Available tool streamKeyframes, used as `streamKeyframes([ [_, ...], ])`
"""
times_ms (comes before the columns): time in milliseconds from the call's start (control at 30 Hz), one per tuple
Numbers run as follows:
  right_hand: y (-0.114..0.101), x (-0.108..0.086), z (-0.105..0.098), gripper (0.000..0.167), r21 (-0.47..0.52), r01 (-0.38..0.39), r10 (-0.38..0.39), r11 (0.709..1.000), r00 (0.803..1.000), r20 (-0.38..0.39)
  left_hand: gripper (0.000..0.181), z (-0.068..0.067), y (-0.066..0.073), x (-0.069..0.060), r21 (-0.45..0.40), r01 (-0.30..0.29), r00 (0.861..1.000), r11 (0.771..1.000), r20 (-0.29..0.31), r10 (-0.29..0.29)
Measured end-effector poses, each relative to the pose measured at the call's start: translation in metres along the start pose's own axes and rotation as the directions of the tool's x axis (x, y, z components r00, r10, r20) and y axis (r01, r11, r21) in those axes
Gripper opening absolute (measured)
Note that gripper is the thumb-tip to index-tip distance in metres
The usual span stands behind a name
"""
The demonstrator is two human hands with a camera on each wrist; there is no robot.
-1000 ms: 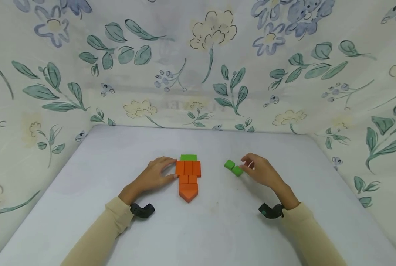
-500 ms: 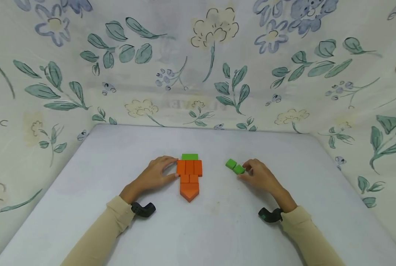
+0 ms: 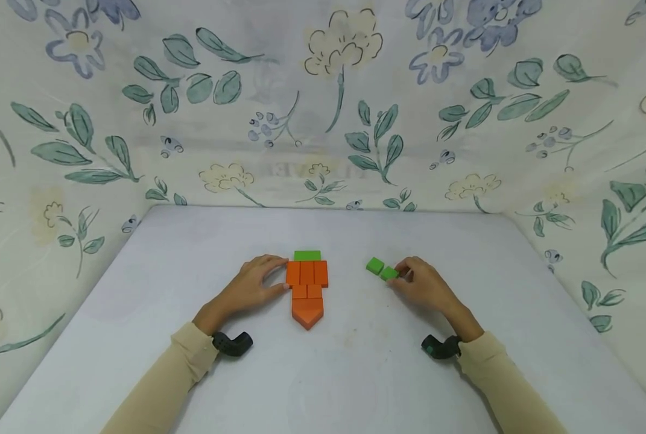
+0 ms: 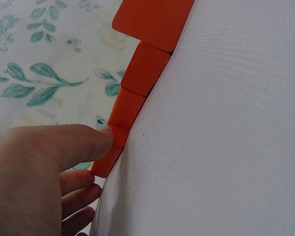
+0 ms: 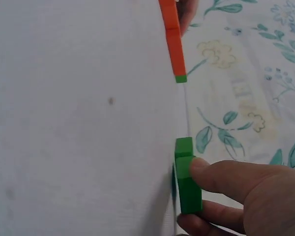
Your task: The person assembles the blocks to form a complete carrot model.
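Note:
An arrangement of orange blocks [image 3: 307, 274] lies flat in the middle of the table, with a pointed orange block [image 3: 307, 313] at its near end. A green block [image 3: 307, 255] adjoins its far edge. My left hand [image 3: 252, 286] is at the left side, thumb and index fingertip touching an orange block's corners; in the left wrist view the thumb covers part of the orange side. To the right, my right hand [image 3: 423, 283] pinches a small green block [image 5: 189, 189] between thumb and fingers. A second small green block [image 3: 375, 266] lies just beyond it, almost touching.
The white table [image 3: 333, 386] runs back to a floral cloth [image 3: 279, 120] that hangs behind and at both sides. A dark wrist-worn device [image 3: 233, 344] is on the left wrist, and another device [image 3: 441, 348] is on the right.
My right hand has moved slightly nearer and left, and its thumb and fingers have come together on the nearer small green block. My left hand stays at the orange blocks.

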State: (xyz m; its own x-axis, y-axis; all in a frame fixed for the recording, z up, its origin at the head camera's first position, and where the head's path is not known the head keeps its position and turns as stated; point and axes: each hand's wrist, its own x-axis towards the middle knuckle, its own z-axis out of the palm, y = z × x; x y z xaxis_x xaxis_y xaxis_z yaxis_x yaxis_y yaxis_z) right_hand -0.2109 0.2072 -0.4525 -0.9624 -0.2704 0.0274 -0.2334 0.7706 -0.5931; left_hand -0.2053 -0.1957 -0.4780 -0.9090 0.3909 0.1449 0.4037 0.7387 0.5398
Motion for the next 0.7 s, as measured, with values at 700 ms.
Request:
streamKeyframes([
  [700,-0.061,0.047,-0.02,0.031,-0.044,0.209,-0.21,0.977,0.978,-0.013,0.062,-0.001,0.001,-0.001,-0.024,-0.017,1.0,1.0,-0.005,0.016],
])
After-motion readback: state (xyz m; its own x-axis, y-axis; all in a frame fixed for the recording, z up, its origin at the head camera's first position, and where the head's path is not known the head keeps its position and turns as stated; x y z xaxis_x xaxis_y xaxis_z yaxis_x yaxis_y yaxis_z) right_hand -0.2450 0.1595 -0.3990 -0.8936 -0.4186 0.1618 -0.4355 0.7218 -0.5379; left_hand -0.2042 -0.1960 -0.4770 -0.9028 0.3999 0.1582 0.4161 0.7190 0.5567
